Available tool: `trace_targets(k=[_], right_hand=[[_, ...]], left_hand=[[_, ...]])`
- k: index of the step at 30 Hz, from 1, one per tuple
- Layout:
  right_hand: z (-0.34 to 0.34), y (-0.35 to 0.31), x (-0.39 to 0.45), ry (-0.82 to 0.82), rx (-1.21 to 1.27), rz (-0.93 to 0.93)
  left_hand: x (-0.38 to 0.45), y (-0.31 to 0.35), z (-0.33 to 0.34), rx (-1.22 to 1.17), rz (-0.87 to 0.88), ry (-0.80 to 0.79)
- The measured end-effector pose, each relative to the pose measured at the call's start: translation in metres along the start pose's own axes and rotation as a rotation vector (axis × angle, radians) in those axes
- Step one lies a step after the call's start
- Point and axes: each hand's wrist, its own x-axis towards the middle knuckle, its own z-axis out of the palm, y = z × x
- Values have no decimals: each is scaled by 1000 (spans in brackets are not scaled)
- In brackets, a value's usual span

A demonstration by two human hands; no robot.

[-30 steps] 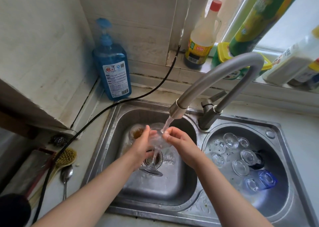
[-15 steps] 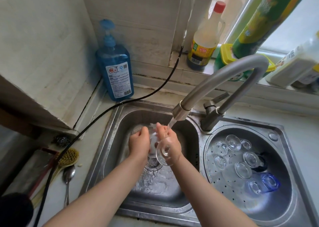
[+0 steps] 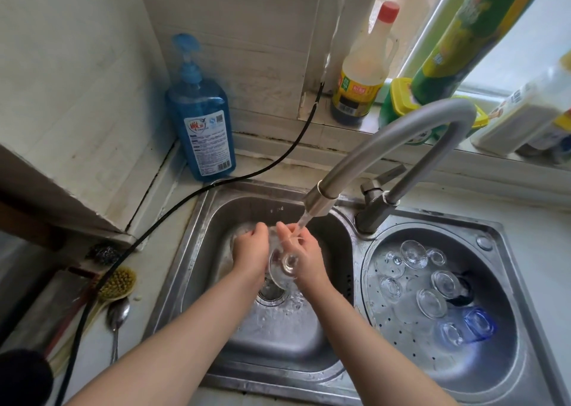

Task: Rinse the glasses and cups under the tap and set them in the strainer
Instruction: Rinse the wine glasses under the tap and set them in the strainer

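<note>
Together, both hands held a clear stemmed glass [image 3: 282, 262] under the tap [image 3: 392, 146], over the left basin of the sink [image 3: 197, 251]. Water ran from the spout onto the right hand [image 3: 304, 251], whose fingers curled round the glass near its stem, the round foot facing the camera. The left hand [image 3: 250, 251] cupped the bowl from the other side, fingers bent against it. In the right basin, the strainer [image 3: 401, 334] already carried several clear glasses [image 3: 414, 254] set upside down and one blue cup [image 3: 479, 323]. A blue soap bottle [image 3: 204, 127] stood on the desk behind the sink.
</note>
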Motion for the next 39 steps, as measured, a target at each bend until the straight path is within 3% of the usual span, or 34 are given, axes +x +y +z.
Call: trace_targets(k=[4,8,9,14,16,21,24,27,29,32,36,39], right_hand=[[-2,1,11,-6,-85,78],[-8,-9,16,-28,75,463],[-10,-8,14,-51,69,466],[-21,-5,2,-82,-128,108],[-23,-7,4,-61,-90,139],[-22,-18,11,82,138,388],[-19,-13,8,130,449,523],[-16,-15,2,114,710,509],[-14,-16,-2,143,452,392],[-10,-13,-3,125,1,18],[-9,-14,-4,140,61,8],[-10,-12,3,217,358,277]], left_hand=[[2,-2,-3,71,82,-74],[5,-7,-3,163,185,-123],[5,-6,-4,212,233,-128],[-1,6,0,606,488,-118],[-6,6,7,650,576,-117],[-14,-11,12,387,841,-17],[-12,-13,10,75,651,-85],[-13,-10,7,-67,487,-65],[-14,-9,5,-10,521,-73],[-13,-8,4,299,729,-54],[-14,0,5,414,821,-37],[-11,2,2,157,614,-80]])
